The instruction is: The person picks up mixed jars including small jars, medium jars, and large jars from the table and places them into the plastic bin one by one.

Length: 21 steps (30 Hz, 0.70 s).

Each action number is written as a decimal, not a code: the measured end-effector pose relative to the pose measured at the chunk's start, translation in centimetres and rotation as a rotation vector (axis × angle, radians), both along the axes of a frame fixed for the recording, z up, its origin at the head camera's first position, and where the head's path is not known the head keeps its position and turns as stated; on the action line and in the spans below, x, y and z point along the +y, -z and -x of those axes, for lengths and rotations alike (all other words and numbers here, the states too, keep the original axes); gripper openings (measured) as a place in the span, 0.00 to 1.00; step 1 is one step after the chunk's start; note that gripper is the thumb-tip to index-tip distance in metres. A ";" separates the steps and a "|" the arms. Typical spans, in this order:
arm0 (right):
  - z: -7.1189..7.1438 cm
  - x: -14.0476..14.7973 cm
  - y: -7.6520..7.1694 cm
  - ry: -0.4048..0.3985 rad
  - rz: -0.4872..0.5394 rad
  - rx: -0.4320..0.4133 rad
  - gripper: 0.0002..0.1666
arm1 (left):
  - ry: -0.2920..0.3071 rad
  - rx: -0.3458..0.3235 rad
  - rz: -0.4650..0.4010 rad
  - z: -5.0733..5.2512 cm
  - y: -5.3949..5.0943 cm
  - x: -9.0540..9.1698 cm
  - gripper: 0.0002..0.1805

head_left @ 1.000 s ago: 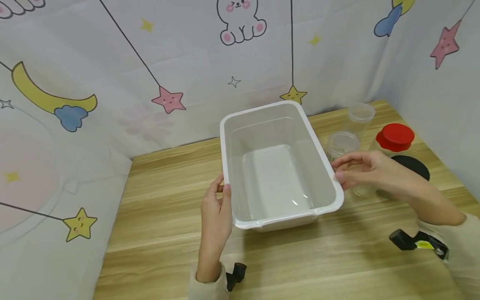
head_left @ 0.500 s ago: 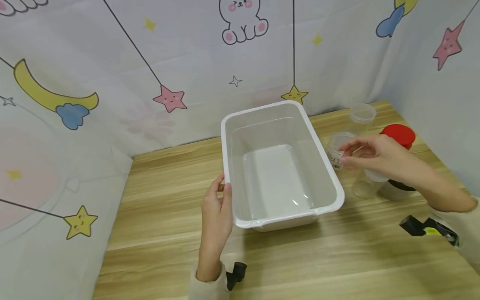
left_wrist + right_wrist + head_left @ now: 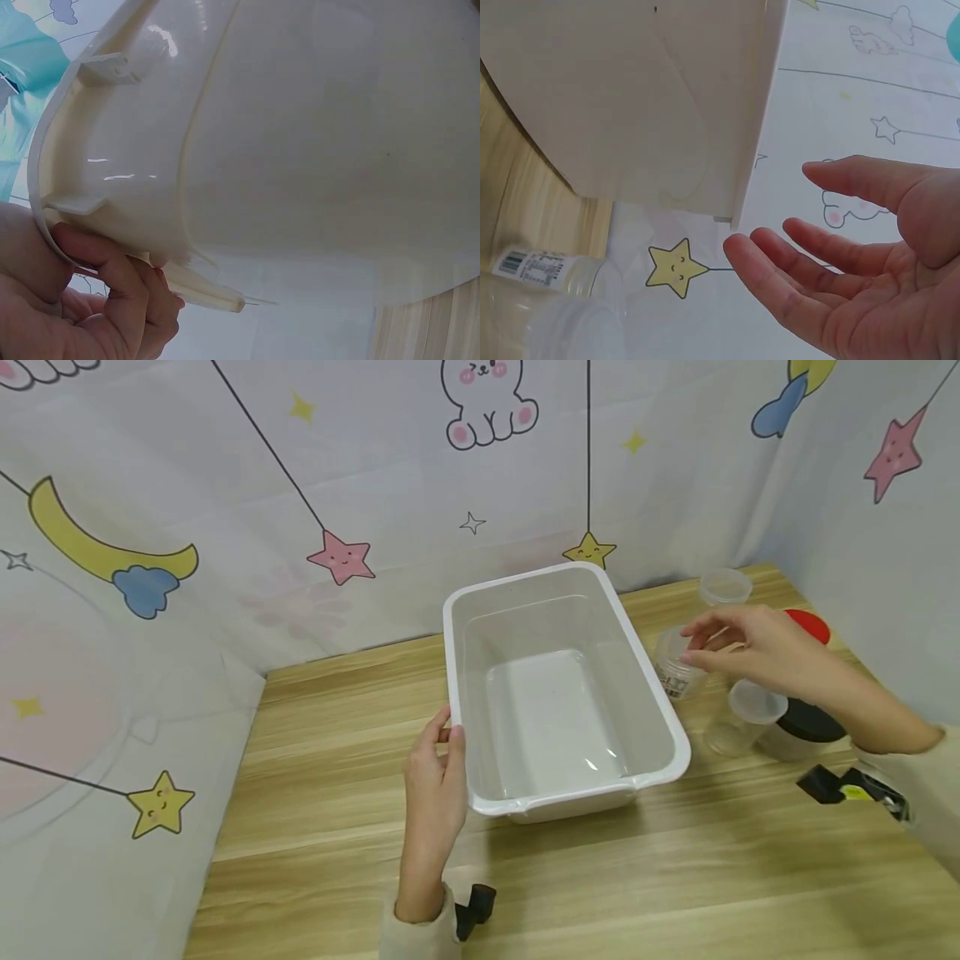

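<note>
The fingers [image 3: 124, 292] of the left hand [image 3: 437, 789] curl beneath the rim of a white tub [image 3: 555, 718] while the thumb lies over the top, so the rim is gripped between them. This hold is on the tub's left side, nearer its front left corner than its back left one. The fingers [image 3: 769, 281] of the right hand [image 3: 761, 647] are loosely bent and hold nothing; the thumb [image 3: 866, 178] stands well away from them, leaving a wide gap. In the right wrist view, their tips are near the tub's rim but apart from it. The tub stands on the tabletop [image 3: 322, 793], toward the back edge, its opening upward.

Between the tub and the tabletop's right edge are five jars. The label jar [image 3: 672, 675] is just beside the tub's right side and partly behind the right hand in the head view. A clear jar [image 3: 725, 587] is near the tabletop's back right corner. A red lid [image 3: 810, 625] shows past the right hand, near the right edge. Farther forward, a clear-lidded jar [image 3: 738, 727] is next to a black-lidded one [image 3: 802, 735].
</note>
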State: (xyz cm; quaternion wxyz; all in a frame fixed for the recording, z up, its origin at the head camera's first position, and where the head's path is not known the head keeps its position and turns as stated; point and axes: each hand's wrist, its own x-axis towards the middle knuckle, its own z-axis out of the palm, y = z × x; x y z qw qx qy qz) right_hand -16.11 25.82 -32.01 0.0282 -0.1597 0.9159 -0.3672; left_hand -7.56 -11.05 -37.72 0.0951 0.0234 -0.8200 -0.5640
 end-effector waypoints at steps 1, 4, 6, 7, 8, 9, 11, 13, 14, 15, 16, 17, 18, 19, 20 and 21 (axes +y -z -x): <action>0.3 -0.1 -0.1 0.000 -0.020 0.012 0.19 | 0.000 0.001 0.000 0.0 0.0 0.0 0.23; 1.1 -0.3 -0.3 -0.019 -0.083 0.058 0.19 | 0.002 0.008 -0.003 0.0 0.1 -0.1 0.23; 1.5 -0.3 -0.3 -0.017 -0.112 0.065 0.20 | 0.003 0.010 -0.004 0.0 0.1 -0.1 0.23; 1.7 -0.3 -0.3 -0.017 -0.121 0.066 0.20 | 0.005 0.011 -0.007 0.0 0.2 -0.1 0.23; 1.8 -0.3 -0.3 -0.017 -0.127 0.064 0.20 | 0.006 0.010 -0.008 0.0 0.2 -0.1 0.23; 2.0 -0.3 -0.2 -0.016 -0.132 0.061 0.20 | 0.007 0.010 -0.007 0.0 0.2 -0.1 0.23; 2.3 -0.3 -0.2 -0.016 -0.131 0.053 0.20 | 0.008 0.012 -0.009 -0.1 0.3 -0.1 0.23; 2.5 -0.3 -0.2 -0.018 -0.132 0.052 0.20 | 0.009 0.016 -0.010 0.0 0.3 -0.1 0.23; 2.6 -0.3 -0.2 -0.019 -0.135 0.050 0.20 | 0.007 0.018 -0.009 0.0 0.3 -0.1 0.23; 2.8 -0.3 -0.2 -0.024 -0.133 0.047 0.20 | 0.007 0.021 -0.010 0.0 0.3 -0.1 0.23; 2.9 -0.3 -0.2 -0.028 -0.129 0.043 0.20 | 0.007 0.024 -0.012 0.0 0.3 -0.1 0.23; 3.1 -0.3 -0.2 -0.032 -0.129 0.041 0.20 | 0.006 0.026 -0.013 0.0 0.3 -0.1 0.23; 3.3 -0.3 -0.2 -0.037 -0.130 0.038 0.20 | 0.006 0.027 -0.014 0.0 0.3 -0.1 0.23; 3.4 -0.3 -0.2 -0.042 -0.133 0.036 0.20 | 0.005 0.029 -0.015 0.0 0.3 -0.1 0.23; 3.6 -0.3 -0.2 -0.047 -0.138 0.034 0.20 | 0.004 0.030 -0.015 -0.1 0.3 -0.1 0.23; 3.8 -0.3 -0.2 -0.053 -0.143 0.032 0.21 | 0.004 0.032 -0.017 -0.1 0.3 -0.1 0.23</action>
